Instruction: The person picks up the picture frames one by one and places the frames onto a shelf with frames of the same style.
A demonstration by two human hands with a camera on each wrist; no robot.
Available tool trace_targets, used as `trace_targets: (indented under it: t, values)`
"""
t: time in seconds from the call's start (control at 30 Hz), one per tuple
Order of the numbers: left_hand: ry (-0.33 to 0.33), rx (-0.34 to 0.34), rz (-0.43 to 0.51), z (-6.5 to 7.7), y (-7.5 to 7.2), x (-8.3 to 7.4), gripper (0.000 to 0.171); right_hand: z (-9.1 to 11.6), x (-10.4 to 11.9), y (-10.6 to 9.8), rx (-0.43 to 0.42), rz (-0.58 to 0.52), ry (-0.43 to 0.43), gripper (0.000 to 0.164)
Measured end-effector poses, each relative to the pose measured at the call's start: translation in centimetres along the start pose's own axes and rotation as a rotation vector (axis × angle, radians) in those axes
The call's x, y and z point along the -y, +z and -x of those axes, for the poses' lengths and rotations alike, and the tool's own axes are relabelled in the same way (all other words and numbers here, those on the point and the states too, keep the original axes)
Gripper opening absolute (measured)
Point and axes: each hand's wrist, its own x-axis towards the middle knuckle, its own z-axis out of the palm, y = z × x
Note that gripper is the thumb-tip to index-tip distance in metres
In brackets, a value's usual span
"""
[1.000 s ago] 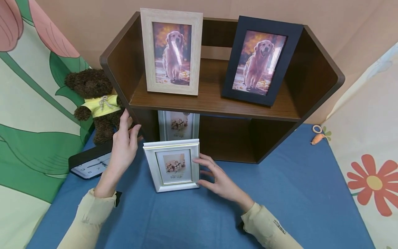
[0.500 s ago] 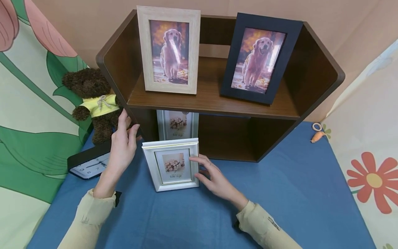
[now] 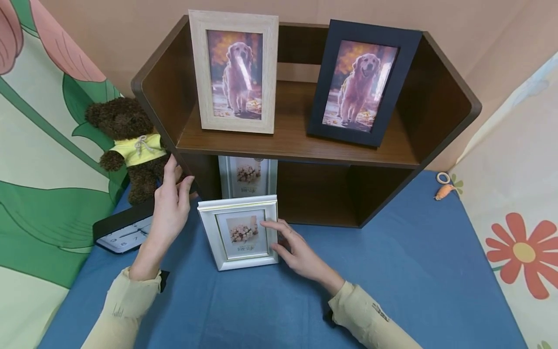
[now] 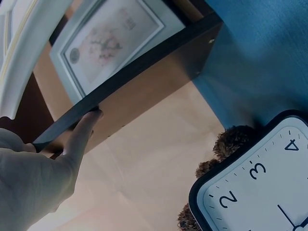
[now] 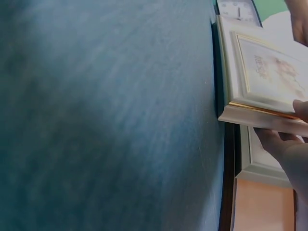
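Observation:
A silver-white picture frame (image 3: 247, 264) stands leaning back on the blue tabletop, before a dark brown two-tier shelf (image 3: 305, 150). At its right edge my right hand (image 3: 302, 254) holds it, one fingertip lying over the front. The right wrist view shows other fingers behind this frame (image 5: 260, 116). My left hand (image 3: 172, 203) grips the front edge of the shelf's left side panel between thumb and fingers. In the left wrist view, a finger of that hand (image 4: 43, 178) presses the panel's outer face. A grey-green picture frame (image 3: 273, 177) stands in the lower compartment, partly hidden behind the silver one.
Up on the top tier lean a whitewashed frame (image 3: 237, 125) and a black frame (image 3: 320, 87), both with dog pictures. Left of the shelf are a brown teddy bear (image 3: 141, 148) and an alarm clock (image 3: 124, 235). A small orange trinket (image 3: 444, 192) lies far right.
The right hand has shifted slightly left, its fingertip reaching further over the silver frame's front. The left hand keeps its grip on the shelf; the head view has drifted slightly.

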Motion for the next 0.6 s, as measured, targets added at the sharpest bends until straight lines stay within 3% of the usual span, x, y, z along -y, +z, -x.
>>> trace_targets:
  t: [0.3,0.6]
  values:
    - [0.000,-0.001,-0.005,0.07,-0.04,-0.01,0.069,-0.11,-0.17,0.02,-0.015,-0.027,-0.034,0.063]
    - [-0.002,0.002,0.007,0.01,0.06,0.13,0.070,-0.01,0.05,0.28,-0.049,-0.027,-0.013,0.070]
